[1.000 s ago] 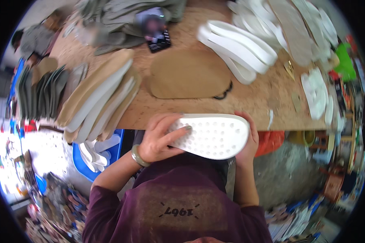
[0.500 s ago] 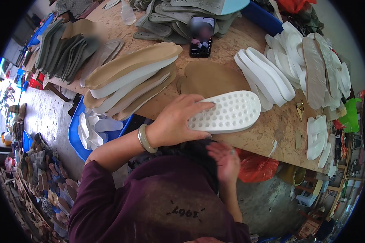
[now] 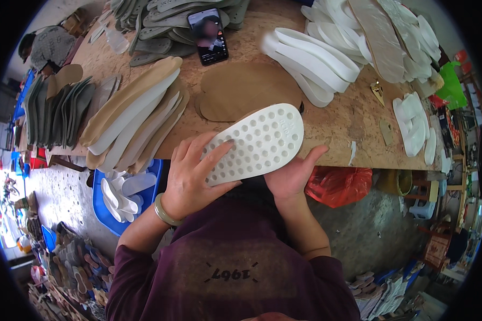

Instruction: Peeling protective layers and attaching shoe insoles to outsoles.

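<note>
My left hand (image 3: pixel 190 174), with a pale bangle at the wrist, grips a white shoe sole (image 3: pixel 260 144) by its left end. Rows of round dimples cover the face of the sole turned up toward me. Its right end is raised over the table's front edge. Against the lower right edge of the sole is my right hand (image 3: pixel 289 179), thumb stretched out and apart from it. The fingers of that hand are partly hidden behind the sole. Just beyond lie brown insole sheets (image 3: pixel 249 88), stacked flat.
Tan and white soles (image 3: pixel 136 115) lean in a row at left, near grey soles (image 3: pixel 59 115). White soles (image 3: pixel 316 59) stand at right. A phone (image 3: pixel 208 37) rests against a grey pile. Below the table are a blue bin (image 3: pixel 99 195) and a red bag (image 3: pixel 340 184).
My right hand has come up from below the table edge to the sole. The sole has tilted, its right end higher. The whole view has shifted.
</note>
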### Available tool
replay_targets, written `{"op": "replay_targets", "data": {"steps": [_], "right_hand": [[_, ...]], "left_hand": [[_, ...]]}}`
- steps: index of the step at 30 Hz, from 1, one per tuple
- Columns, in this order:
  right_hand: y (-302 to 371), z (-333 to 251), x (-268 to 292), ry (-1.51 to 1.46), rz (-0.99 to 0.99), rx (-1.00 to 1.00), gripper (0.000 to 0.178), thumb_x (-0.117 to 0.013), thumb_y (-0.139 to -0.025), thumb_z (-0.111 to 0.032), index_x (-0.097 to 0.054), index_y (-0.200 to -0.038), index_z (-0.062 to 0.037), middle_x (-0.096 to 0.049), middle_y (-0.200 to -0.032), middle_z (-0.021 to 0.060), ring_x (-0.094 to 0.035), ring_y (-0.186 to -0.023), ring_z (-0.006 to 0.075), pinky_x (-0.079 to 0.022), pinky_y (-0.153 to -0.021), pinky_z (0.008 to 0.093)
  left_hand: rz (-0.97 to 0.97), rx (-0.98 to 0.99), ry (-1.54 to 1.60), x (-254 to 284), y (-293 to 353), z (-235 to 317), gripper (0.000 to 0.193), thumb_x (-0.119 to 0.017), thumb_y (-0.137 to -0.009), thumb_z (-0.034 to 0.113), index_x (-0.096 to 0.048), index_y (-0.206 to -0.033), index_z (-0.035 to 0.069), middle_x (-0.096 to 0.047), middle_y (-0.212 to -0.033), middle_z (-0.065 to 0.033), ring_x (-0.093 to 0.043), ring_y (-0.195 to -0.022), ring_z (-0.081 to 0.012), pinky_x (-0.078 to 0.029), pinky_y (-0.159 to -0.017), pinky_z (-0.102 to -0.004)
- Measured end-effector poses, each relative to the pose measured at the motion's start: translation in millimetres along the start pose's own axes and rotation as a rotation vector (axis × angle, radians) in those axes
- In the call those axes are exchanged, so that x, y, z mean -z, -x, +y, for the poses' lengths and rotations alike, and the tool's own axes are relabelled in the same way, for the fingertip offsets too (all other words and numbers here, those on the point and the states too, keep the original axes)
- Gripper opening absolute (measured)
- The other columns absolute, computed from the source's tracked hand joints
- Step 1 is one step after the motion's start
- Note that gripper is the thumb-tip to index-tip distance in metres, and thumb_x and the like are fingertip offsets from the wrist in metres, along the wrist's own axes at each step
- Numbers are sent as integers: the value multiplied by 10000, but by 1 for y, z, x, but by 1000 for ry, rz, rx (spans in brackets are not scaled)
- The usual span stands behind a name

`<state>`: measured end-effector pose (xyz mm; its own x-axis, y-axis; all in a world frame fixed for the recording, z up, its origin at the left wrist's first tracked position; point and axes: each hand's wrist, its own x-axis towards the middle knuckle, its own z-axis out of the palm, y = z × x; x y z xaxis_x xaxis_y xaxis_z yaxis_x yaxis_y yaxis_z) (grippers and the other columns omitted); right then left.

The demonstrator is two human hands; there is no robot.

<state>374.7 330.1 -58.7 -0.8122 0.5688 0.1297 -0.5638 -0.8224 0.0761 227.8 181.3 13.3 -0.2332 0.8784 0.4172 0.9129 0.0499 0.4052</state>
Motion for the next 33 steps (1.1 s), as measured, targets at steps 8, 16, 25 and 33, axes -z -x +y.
{"op": "replay_targets", "data": {"steps": [8, 16, 25, 33], "right_hand": [[-10, -1, -23, 495, 181, 41, 961, -372, -904, -749, -284, -1509, -8, -285, -1569, 205, -311, -1439, 332, -270, -1174, 483], [1, -1, -23, 593, 85, 67, 910, -356, -928, -721, -275, -1522, -36, -272, -1574, 205, -272, -1457, 338, -260, -1180, 483], [10, 5, 0, 491, -43, 42, 939, -361, -909, -748, -285, -1517, -35, -316, -1562, 159, -299, -1445, 317, -275, -1175, 468], [27, 44, -15, 1262, 43, 71, 1197, -507, -795, -814, -106, -1523, 48, -221, -1574, 203, -266, -1447, 313, -243, -1177, 454]], "left_hand": [[13, -51, -87, -8, 21, -6, 713, -875, -592, 282, -622, -1246, 156, -553, -1284, -135, -559, -1069, -328, -438, -891, -432], [30, -58, -48, -16, 34, -10, 698, -872, -570, 298, -648, -1215, 156, -553, -1288, -140, -549, -1079, -333, -435, -898, -440], [116, -2, 22, -22, 41, -12, 682, -867, -605, 298, -643, -1236, 167, -559, -1285, -136, -558, -1093, -329, -441, -904, -431], [149, 198, 614, -50, 33, -19, 738, -841, -712, 342, -552, -1342, 88, -549, -1306, -150, -555, -1149, -310, -438, -983, -413]]}}
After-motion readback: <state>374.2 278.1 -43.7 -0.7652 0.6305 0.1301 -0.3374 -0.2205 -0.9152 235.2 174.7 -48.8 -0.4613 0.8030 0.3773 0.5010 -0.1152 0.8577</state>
